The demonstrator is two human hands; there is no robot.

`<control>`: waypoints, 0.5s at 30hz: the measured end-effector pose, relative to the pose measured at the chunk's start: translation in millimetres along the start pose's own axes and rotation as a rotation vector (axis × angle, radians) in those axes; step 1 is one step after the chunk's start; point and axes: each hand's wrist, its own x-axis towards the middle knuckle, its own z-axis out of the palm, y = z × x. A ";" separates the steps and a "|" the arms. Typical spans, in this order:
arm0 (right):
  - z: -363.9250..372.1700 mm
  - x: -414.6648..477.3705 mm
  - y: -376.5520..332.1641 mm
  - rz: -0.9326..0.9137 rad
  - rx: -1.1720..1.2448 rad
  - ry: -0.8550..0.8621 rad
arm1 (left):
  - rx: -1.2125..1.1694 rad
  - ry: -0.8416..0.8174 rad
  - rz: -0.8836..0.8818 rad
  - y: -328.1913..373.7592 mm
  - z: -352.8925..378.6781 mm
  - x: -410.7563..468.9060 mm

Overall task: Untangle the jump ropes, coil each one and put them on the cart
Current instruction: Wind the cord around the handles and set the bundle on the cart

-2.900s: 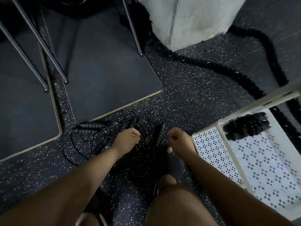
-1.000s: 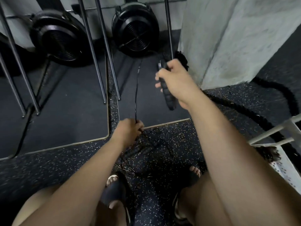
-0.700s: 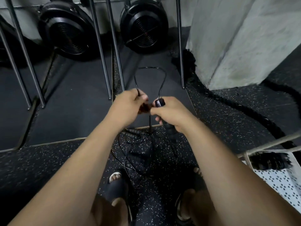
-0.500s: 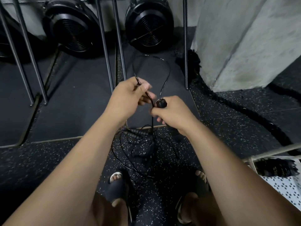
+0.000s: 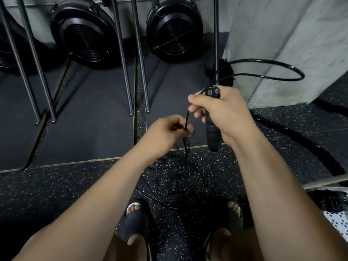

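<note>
My right hand (image 5: 224, 112) grips a black jump-rope handle (image 5: 212, 134) upright, and also holds the cord against it. A loop of that thin black cord (image 5: 282, 68) arcs out to the right in front of the concrete pillar. My left hand (image 5: 165, 132) pinches the same cord lower down, just left of the handle. From it the cord drops to a tangle of black jump ropes (image 5: 175, 178) on the speckled floor between my feet. The white cart (image 5: 337, 221) shows only at the lower right edge, with a coiled black rope (image 5: 327, 198) on it.
A concrete pillar (image 5: 293, 44) stands at the right. A thick black battle rope (image 5: 301, 136) curves across the floor by it. Two black fan machines (image 5: 175, 29) and several metal legs (image 5: 124, 59) stand on dark mats (image 5: 84, 119) ahead. My sandalled feet (image 5: 133, 223) are below.
My right hand has moved right and up with the handle, and the cord loop now swings out to the right. My left hand has slid lower along the cord.
</note>
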 end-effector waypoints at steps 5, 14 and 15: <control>-9.2 2.3 -5.9 0.022 0.218 0.037 | 0.255 -0.016 -0.063 -12.3 2.3 6.3; -0.9 2.6 7.8 0.048 0.155 -0.067 | 0.319 0.063 0.087 -7.6 2.6 6.8; 4.3 1.2 12.3 0.042 0.089 -0.084 | 0.355 0.082 0.129 -7.3 2.0 7.6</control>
